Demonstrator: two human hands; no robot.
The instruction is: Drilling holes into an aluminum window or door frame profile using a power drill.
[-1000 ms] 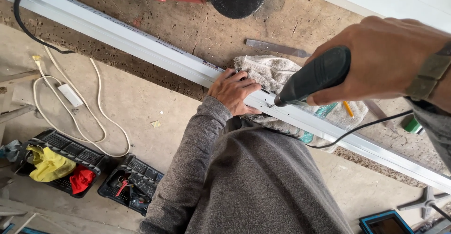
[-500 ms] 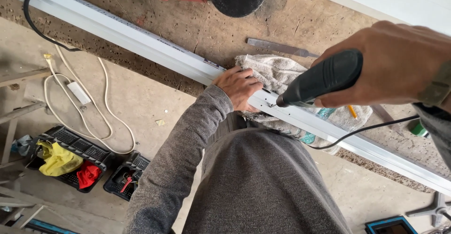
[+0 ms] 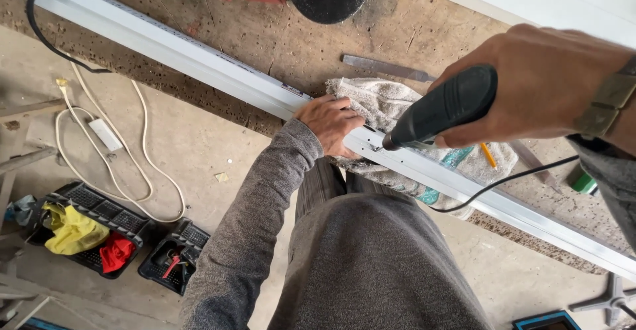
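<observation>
Your left hand (image 3: 329,126) has slid along, fingers now flat on the white aluminium rail (image 3: 218,68) at the workbench's (image 3: 424,39) front edge, while your right hand (image 3: 530,85) stays clenched round the black rotary tool (image 3: 440,108), its tip on the rail.

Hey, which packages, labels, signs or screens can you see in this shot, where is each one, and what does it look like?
Screen or tablet-like device: on the floor at the bottom edge, right of centre; dark flat rectangle with a blue frame, only partly in view.
Label-like strip: a small dark mark on the long white metal rail, just left of the left hand; too small to make out.
No packages or signs can be seen.
</observation>
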